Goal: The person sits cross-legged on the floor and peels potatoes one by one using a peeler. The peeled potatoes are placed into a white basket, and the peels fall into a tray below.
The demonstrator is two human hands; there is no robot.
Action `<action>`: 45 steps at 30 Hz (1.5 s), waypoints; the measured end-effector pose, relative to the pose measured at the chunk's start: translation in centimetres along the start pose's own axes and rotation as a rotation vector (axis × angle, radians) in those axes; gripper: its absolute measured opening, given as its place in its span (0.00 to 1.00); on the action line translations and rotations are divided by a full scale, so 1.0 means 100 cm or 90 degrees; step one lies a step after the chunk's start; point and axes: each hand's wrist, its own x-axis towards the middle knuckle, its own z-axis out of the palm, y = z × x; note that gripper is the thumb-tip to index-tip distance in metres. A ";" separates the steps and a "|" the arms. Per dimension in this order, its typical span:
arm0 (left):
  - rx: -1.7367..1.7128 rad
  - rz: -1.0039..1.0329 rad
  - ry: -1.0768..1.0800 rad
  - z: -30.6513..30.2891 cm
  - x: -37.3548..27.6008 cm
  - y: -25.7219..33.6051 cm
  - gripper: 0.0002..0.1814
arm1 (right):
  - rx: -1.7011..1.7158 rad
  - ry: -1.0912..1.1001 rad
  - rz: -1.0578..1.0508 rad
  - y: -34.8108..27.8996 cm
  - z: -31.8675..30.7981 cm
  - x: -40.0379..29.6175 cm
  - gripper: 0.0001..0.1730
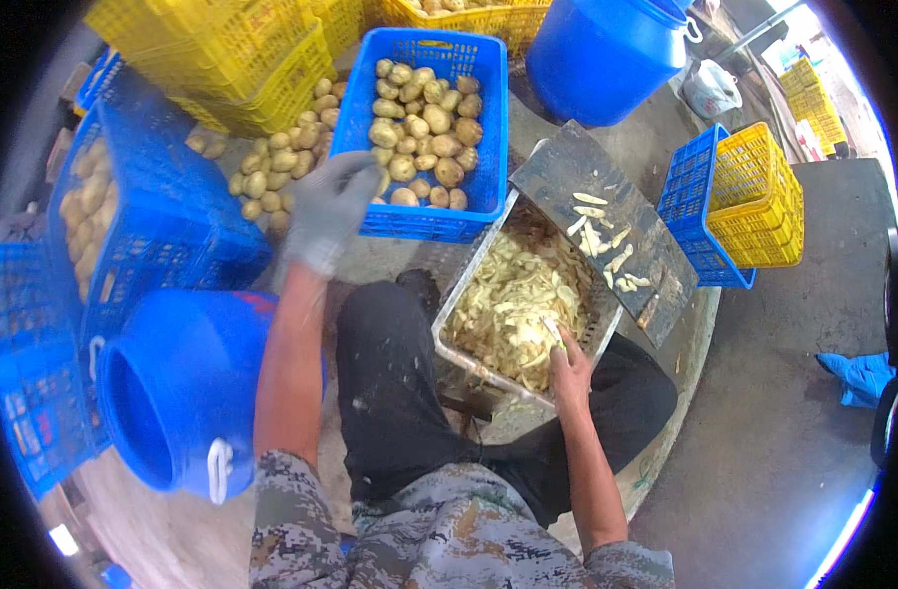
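My left hand (330, 210), in a grey work glove, is over the near left corner of a blue plastic crate (434, 221) of potatoes (419, 127). Its fingers look curled, but blur hides whether anything is in them. In my bare right hand (571, 374) is a small hand tool (553, 331), probably a peeler, pale with a bit of green. The tool points into a pale plastic crate (486, 374), between my knees, heaped with potato peelings (519, 298). Across that crate's far right corner lies a dark board (559, 166) with loose peel strips (590, 237) on it.
Loose potatoes (272, 173) cover the floor beside stacked yellow crates (221, 51). A blue drum (206, 368) lies tipped at my left, near another potato-filled blue crate (177, 191). A second blue drum (603, 59) stands ahead. Blue and yellow crates (758, 199) nest at the right.
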 end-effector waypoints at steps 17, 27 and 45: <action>0.955 0.616 -0.538 0.288 0.173 -0.311 0.18 | 0.082 -0.035 0.415 -0.025 0.017 0.027 0.27; 0.877 0.341 -0.599 0.289 0.188 -0.238 0.20 | 0.112 -0.058 0.393 -0.038 0.008 0.029 0.25; -0.434 -0.136 -0.225 0.123 -0.034 0.000 0.37 | 0.182 -0.038 -0.143 -0.168 -0.026 -0.024 0.26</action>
